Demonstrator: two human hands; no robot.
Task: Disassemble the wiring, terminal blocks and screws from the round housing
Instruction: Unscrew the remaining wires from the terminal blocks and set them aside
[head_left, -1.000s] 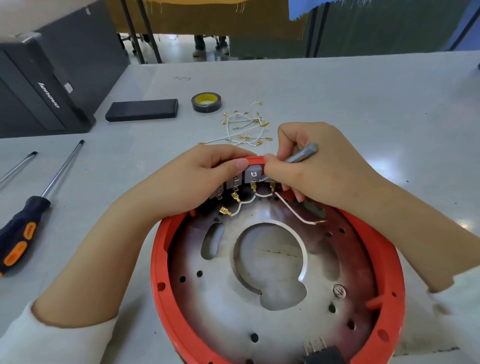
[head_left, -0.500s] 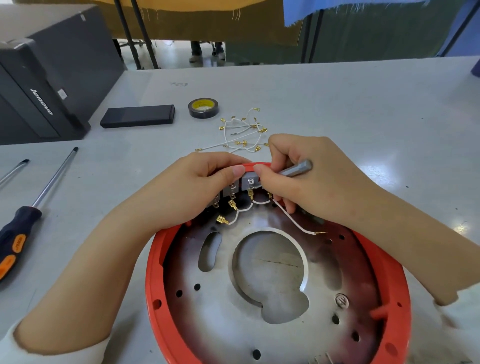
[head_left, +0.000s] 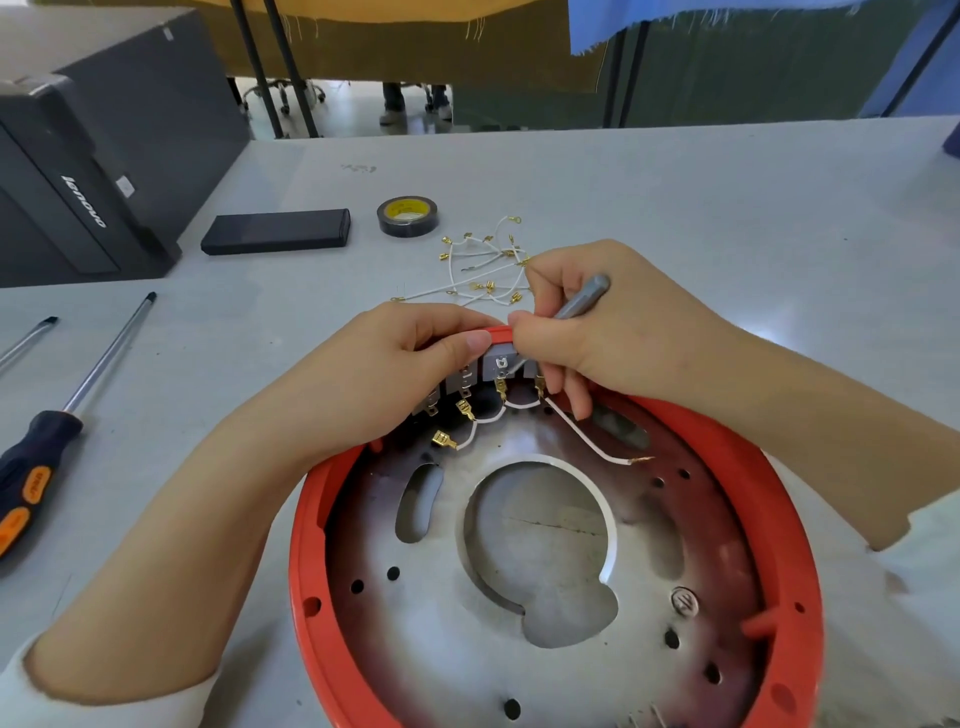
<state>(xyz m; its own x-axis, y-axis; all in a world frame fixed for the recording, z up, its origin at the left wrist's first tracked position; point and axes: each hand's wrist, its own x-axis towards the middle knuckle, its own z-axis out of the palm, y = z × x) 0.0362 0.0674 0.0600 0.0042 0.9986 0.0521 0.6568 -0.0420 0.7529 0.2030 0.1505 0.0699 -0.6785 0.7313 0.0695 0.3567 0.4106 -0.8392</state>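
The round housing (head_left: 789, 571) is sitting on the surface (head_left: 675, 218) in the lower middle of the frame, with its red rim all around a metal plate. At the top of the rim, near the middle of the frame, a row of small gray terminal blocks (head_left: 498, 364) is standing with white wires (head_left: 587, 436) looping between their gold clips.

The left hand (head_left: 395, 369) is curling over the rim and its grip is pressing on the blocks to keep them from moving. The right hand (head_left: 597, 332) is clamping its grip around a thin gray tool (head_left: 582, 301), and its fingertips are also touching the blocks. The tip of the tool is hiding behind the fingers, so I cannot tell just where it is poking.

It looks like the person is working one wire clip or block loose. To do it well, the left hand should be holding the block firm while the right hand is pushing the tool gently and straight. Pulling should go on the gold clip, not on the thin wire, or the wire might snap.

A pile of loose wires (head_left: 483, 265) is lying just above the hands. Two screwdrivers (head_left: 62, 415) are lying at the left edge of the frame.
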